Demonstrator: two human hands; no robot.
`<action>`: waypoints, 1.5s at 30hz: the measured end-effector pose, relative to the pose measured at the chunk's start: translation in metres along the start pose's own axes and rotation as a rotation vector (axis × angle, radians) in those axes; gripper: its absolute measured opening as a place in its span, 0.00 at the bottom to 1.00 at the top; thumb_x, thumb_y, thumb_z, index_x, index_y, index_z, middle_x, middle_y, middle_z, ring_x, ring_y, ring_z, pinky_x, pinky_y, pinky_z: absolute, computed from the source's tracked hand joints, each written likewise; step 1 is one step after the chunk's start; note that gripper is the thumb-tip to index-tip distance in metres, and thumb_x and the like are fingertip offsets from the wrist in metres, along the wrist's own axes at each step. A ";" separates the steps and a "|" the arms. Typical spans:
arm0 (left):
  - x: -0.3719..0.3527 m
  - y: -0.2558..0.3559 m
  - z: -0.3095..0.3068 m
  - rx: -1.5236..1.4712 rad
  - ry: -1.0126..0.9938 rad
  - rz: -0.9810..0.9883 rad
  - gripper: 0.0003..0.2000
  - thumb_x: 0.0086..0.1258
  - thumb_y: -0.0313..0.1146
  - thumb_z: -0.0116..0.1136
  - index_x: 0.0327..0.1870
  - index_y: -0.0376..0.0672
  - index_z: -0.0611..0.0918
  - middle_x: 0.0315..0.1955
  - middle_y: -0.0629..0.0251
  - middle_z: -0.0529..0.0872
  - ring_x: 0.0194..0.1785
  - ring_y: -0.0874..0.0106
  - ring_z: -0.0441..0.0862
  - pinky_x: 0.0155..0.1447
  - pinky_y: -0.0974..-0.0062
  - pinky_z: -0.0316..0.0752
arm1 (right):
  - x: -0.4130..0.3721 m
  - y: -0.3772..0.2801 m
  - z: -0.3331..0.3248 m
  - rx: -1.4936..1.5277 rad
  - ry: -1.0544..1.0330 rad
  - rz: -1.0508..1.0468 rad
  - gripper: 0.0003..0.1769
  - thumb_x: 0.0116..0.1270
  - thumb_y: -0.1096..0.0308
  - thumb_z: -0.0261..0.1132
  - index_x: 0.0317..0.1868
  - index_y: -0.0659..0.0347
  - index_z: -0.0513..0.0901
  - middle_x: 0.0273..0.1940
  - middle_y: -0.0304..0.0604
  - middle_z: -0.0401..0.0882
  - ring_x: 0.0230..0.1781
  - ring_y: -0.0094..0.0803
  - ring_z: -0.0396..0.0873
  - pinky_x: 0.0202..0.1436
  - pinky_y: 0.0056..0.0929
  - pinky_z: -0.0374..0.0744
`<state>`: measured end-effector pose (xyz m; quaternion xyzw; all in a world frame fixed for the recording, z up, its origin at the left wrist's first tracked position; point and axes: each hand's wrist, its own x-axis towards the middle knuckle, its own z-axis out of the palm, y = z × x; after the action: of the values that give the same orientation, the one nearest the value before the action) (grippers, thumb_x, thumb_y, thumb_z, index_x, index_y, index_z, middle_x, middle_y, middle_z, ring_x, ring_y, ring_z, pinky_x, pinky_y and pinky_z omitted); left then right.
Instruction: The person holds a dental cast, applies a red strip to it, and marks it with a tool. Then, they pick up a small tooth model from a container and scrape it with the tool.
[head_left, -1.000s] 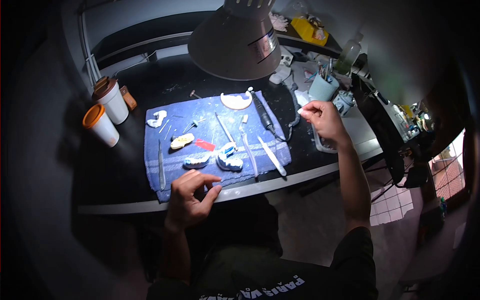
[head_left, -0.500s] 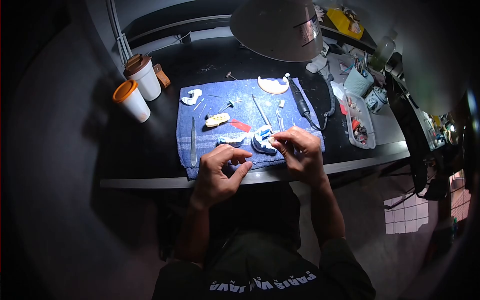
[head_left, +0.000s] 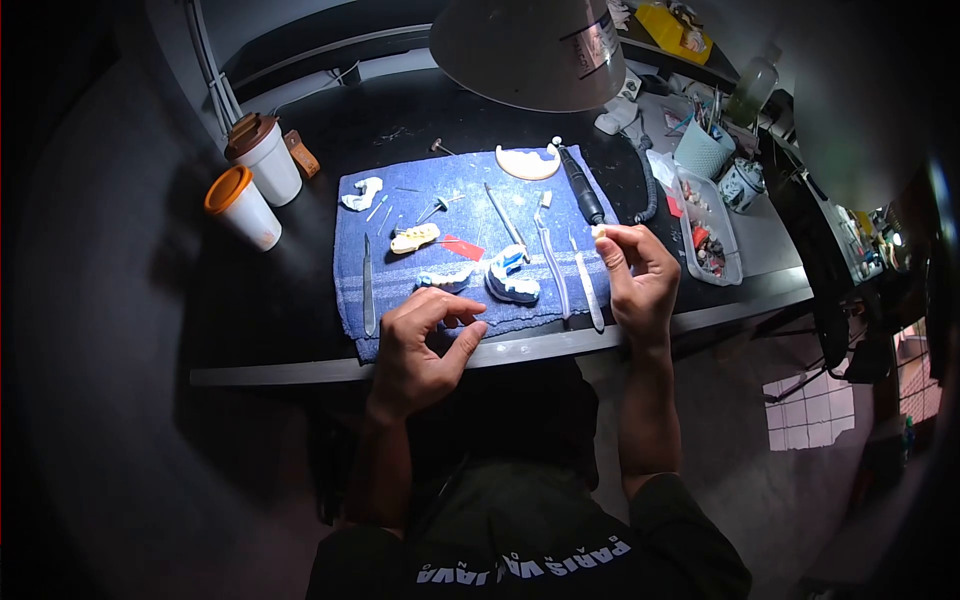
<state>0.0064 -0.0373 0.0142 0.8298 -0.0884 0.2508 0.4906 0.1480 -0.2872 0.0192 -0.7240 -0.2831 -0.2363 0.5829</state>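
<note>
On a blue towel [head_left: 400, 280], a blue-and-white dental cast [head_left: 513, 277] sits near the front edge. A second blue-and-white cast [head_left: 443, 280] lies to its left, partly behind my left hand [head_left: 430, 340], whose fingers are curved and apart with nothing between them. My right hand [head_left: 637, 275] is raised at the towel's right edge, thumb and index finger pinched on a small pale piece [head_left: 598, 231]. Just left of it lie a toothbrush [head_left: 552, 255] and a thin knife [head_left: 588, 290]. A yellowish cast [head_left: 414, 238] rests beside a red strip [head_left: 463, 248].
A black handpiece [head_left: 580, 185] and a white arch [head_left: 527, 163] lie at the towel's back. A scalpel [head_left: 368, 285] is at the left. Two cups [head_left: 272, 165] stand back left; a clear tray [head_left: 712, 235] stands right. A lamp shade [head_left: 530, 50] hangs above.
My right hand has moved right, away from the blue-and-white cast, with the pale piece in its pinch. The toothbrush and knife now show fully. The whole view has shifted slightly.
</note>
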 end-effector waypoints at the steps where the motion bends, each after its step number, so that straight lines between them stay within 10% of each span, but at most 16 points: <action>1: 0.000 0.001 0.000 0.005 -0.004 -0.005 0.08 0.67 0.24 0.76 0.46 0.38 0.92 0.34 0.61 0.91 0.39 0.70 0.88 0.41 0.72 0.79 | -0.001 0.004 0.000 0.018 0.040 0.012 0.05 0.75 0.76 0.75 0.48 0.67 0.92 0.38 0.41 0.89 0.35 0.20 0.82 0.40 0.21 0.78; 13: -0.004 -0.012 0.004 -0.148 0.063 -0.052 0.10 0.70 0.26 0.76 0.50 0.38 0.93 0.39 0.61 0.94 0.41 0.74 0.88 0.43 0.75 0.78 | -0.032 -0.041 0.053 -0.010 -0.209 -0.369 0.10 0.69 0.75 0.78 0.50 0.61 0.92 0.38 0.46 0.89 0.36 0.41 0.89 0.37 0.38 0.83; 25: -0.010 -0.019 0.001 -0.252 0.052 -0.105 0.10 0.71 0.23 0.77 0.51 0.35 0.94 0.40 0.59 0.95 0.41 0.75 0.89 0.47 0.77 0.80 | -0.041 -0.035 0.067 -0.058 -0.314 -0.483 0.09 0.66 0.72 0.79 0.47 0.56 0.93 0.35 0.37 0.86 0.34 0.35 0.86 0.37 0.36 0.79; 34: -0.010 -0.014 -0.005 -0.149 -0.009 -0.089 0.09 0.73 0.20 0.75 0.51 0.32 0.90 0.40 0.60 0.92 0.45 0.76 0.88 0.53 0.78 0.80 | -0.044 -0.056 -0.031 -0.011 -0.475 0.013 0.11 0.60 0.80 0.82 0.43 0.61 0.94 0.35 0.44 0.91 0.33 0.34 0.89 0.37 0.31 0.82; 45: -0.009 -0.012 -0.004 -0.103 0.011 -0.045 0.09 0.70 0.21 0.77 0.49 0.33 0.90 0.40 0.61 0.92 0.42 0.78 0.86 0.50 0.79 0.78 | -0.036 -0.029 -0.035 0.067 -0.475 -0.105 0.09 0.63 0.79 0.81 0.43 0.62 0.93 0.34 0.43 0.92 0.35 0.34 0.92 0.41 0.33 0.85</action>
<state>0.0024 -0.0282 0.0021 0.8039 -0.0797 0.2394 0.5385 0.1015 -0.3222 0.0226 -0.7239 -0.4571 -0.0802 0.5105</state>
